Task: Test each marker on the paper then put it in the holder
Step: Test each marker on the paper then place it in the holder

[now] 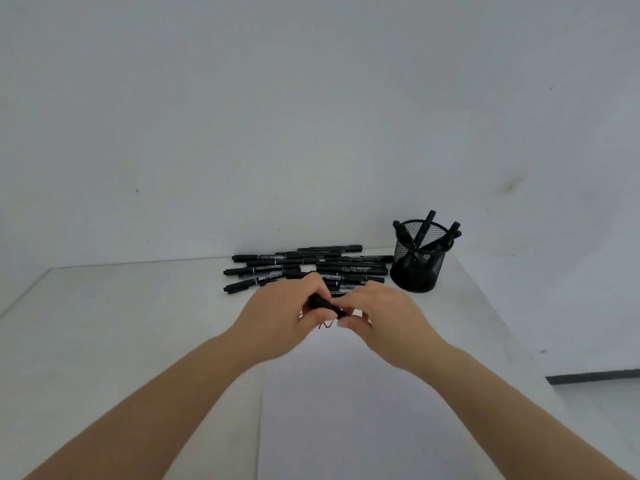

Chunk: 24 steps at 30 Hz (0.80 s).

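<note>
Gripping one black marker (325,305) with the left hand (277,315), fingers curled round its barrel; pinching its near end with the right hand (381,315), likely capping or uncapping. Held low over the white paper (346,403), just above a small scribble (326,325), ready for testing. Waiting behind: the marker pile (304,268); right of it, the mesh holder (420,261), several markers already inside.
</note>
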{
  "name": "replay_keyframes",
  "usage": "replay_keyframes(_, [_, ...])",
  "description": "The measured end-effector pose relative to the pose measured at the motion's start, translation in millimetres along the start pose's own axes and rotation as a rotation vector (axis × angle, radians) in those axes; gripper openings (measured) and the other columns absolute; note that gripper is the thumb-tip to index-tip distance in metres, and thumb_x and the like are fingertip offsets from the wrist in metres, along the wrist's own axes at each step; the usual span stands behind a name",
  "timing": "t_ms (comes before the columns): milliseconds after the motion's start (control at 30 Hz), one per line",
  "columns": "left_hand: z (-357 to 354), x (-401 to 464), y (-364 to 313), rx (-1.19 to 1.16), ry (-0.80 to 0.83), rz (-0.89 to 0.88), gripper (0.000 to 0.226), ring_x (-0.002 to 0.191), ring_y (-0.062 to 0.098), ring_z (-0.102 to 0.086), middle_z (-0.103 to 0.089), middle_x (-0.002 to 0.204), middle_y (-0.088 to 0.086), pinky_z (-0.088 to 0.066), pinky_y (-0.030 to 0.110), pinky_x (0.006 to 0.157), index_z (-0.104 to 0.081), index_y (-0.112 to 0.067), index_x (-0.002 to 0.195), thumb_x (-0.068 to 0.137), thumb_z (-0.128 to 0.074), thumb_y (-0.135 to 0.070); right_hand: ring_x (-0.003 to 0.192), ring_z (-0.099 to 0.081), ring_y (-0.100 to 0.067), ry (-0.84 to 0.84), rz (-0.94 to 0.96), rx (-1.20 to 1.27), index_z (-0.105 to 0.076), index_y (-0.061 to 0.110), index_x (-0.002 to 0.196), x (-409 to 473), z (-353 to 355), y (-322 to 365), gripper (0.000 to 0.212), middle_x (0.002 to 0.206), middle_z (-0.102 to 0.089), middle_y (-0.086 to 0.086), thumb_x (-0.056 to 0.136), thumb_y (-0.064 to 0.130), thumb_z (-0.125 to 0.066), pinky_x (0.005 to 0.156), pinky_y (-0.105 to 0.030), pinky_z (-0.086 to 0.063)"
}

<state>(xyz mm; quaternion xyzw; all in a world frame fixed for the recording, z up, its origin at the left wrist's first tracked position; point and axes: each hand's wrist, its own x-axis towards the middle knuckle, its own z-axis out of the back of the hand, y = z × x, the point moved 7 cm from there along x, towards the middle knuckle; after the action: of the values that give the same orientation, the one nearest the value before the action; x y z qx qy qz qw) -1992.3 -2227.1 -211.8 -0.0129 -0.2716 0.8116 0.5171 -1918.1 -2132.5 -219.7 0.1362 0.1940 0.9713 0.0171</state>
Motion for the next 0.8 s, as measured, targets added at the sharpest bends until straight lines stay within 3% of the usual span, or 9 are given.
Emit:
replay_keyframes(167, [15.1, 42.3, -12.8, -0.051, -0.158, -0.088, 0.024, 0.079, -0.013, -0.051, -0.054, 0.079, -0.03, -0.038, 0.008, 0.069, -0.05, -0.037, 0.11, 0.086, -0.048, -0.042, 0.079, -0.057, -0.021, -0.202, -0.098, 0.085, -0.051, 0.018, 0.088, 10.6, 41.6, -26.7, 0.007, 0.076, -0.056, 0.006, 0.085, 0.019, -0.058, 0.071, -0.033, -0.043])
replay_keyframes(300, [8.6, 96.1, 26.9, 0.164, -0.077, 0.052, 0.021, 0.093, 0.003, -0.054, -0.06, 0.104, -0.015, -0.046, 0.029, 0.083, -0.054, -0.028, 0.111, 0.093, -0.044, -0.033, 0.07, -0.058, -0.012, -0.561, -0.338, 0.269, -0.043, 0.025, 0.098, 14.4, 104.3, -80.0, 0.024, 0.075, -0.061, 0.011, 0.082, 0.018, -0.059, 0.061, -0.027, -0.042])
replay_keyframes(400, [-10.3, 124.7, 68.2, 0.348, 0.088, 0.17, 0.024, 0.106, 0.017, -0.052, -0.059, 0.115, -0.003, -0.043, 0.034, 0.088, -0.057, -0.024, 0.112, 0.095, -0.041, -0.029, 0.065, -0.058, -0.002, -0.732, -0.328, 0.319, -0.034, 0.04, 0.119, 14.7, 138.3, -104.7, 0.052, 0.072, -0.06, 0.012, 0.081, 0.016, -0.06, 0.059, -0.018, -0.043])
replay_keyframes(500, [-29.2, 133.0, 101.7, 0.477, 0.206, 0.261, 0.027, 0.109, 0.023, -0.052, -0.057, 0.119, 0.001, -0.041, 0.034, 0.085, -0.057, -0.024, 0.115, 0.095, -0.039, -0.025, 0.068, -0.06, -0.01, -0.711, -0.332, 0.25, -0.027, 0.04, 0.13, 15.9, 142.5, -123.6, 0.062, 0.071, -0.06, 0.007, 0.083, 0.014, -0.058, 0.064, -0.026, -0.046])
replay_keyframes(567, [-37.1, 132.1, 115.7, 0.525, 0.194, 0.28, 0.027, 0.109, 0.022, -0.051, -0.055, 0.119, 0.0, -0.039, 0.032, 0.08, -0.056, -0.024, 0.117, 0.094, -0.04, -0.023, 0.069, -0.06, -0.02, -0.667, -0.335, 0.18, -0.031, 0.034, 0.13, 18.6, 135.9, -131.8, 0.056, 0.072, -0.061, 0.0, 0.085, 0.013, -0.056, 0.065, -0.034, -0.046])
replay_keyframes(800, [-45.4, 133.0, 129.9, 0.59, 0.131, 0.263, 0.022, 0.11, 0.022, -0.049, -0.054, 0.117, 0.0, -0.04, 0.033, 0.082, -0.054, -0.022, 0.113, 0.094, -0.044, -0.026, 0.071, -0.055, -0.028, -0.553, -0.342, 0.061, -0.038, 0.022, 0.128, 26.7, 108.7, -153.4, 0.043, 0.076, -0.06, -0.008, 0.089, 0.013, -0.052, 0.066, -0.036, -0.042])
